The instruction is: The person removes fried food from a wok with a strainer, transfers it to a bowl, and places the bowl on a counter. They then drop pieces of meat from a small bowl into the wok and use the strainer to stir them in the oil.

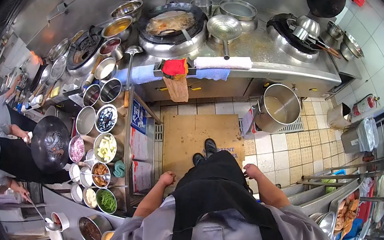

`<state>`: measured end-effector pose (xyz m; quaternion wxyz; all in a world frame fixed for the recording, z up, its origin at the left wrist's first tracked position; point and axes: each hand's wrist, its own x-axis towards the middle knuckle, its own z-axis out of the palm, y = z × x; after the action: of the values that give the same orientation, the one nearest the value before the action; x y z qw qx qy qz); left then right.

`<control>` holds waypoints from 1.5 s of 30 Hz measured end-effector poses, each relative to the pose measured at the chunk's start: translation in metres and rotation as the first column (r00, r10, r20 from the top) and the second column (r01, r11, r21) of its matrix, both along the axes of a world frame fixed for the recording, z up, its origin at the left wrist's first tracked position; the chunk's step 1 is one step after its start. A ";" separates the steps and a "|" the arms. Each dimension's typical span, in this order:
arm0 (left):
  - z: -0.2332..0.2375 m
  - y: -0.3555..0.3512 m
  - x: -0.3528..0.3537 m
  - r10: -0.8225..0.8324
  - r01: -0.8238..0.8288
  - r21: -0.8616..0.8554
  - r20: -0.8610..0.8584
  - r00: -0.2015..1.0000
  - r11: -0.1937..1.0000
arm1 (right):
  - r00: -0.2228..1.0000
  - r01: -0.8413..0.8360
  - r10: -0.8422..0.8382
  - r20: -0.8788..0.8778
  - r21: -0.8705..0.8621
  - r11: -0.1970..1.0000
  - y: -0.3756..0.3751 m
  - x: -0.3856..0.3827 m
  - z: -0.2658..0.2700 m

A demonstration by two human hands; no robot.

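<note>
My left hand [167, 178] hangs beside my black apron [222, 186], fingers curled in and nothing seen in them. It is nearest to the side counter, where metal pots hold green vegetables [107, 200], pale cubes [105, 147] and chopped purple onion [77, 148]. On my other side, my right hand [253, 171] is held away from the body with loosely bent fingers and no object in it. Ahead of me, a wok [171, 24] with brownish liquid and a ladle sits on the range. A perforated strainer [224, 28] rests to its right.
A large pot [280, 107] of cloudy liquid stands on the tiled floor. Cardboard [199, 135] lies under my feet. People work at the left, one with a dark wok [51, 145]. A metal shelf rack [358, 174] stands at right. White towel [223, 63] lies along the range edge.
</note>
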<state>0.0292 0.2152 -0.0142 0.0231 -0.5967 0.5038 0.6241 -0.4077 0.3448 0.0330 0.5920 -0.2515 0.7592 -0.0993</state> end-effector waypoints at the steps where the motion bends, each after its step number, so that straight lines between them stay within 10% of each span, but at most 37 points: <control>1: 0.001 0.000 -0.001 0.001 -0.001 0.002 0.000 1.000 1.000 | 1.000 0.009 -0.009 0.003 0.004 1.000 0.000 0.000 0.002; 16: 0.021 0.002 -0.006 -0.026 0.029 -0.030 0.095 0.995 0.999 | 1.000 -0.006 0.007 -0.008 0.042 0.999 0.003 0.000 -0.002; 18: 0.024 0.002 -0.006 -0.067 0.074 -0.044 0.134 0.989 0.996 | 0.938 -0.330 0.307 -0.159 -0.139 0.934 0.008 -0.005 -0.019; 21: 0.040 0.003 -0.011 -0.089 0.098 -0.054 0.154 0.984 0.994 | 0.925 -0.359 0.334 -0.180 -0.134 0.924 0.008 -0.007 -0.024; 24: 0.024 0.002 -0.007 -0.076 0.084 -0.055 0.137 0.988 0.995 | 0.993 -0.092 0.089 -0.079 -0.035 0.995 0.003 0.002 0.000; 45: 0.004 0.000 -0.005 -0.021 0.022 -0.005 0.124 0.992 1.000 | 1.000 -0.024 0.024 -0.004 -0.011 1.000 0.002 0.003 0.009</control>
<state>0.0244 0.2151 -0.0103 0.0590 -0.6289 0.5098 0.5841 -0.4048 0.3464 0.0416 0.5901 -0.2639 0.7569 -0.0961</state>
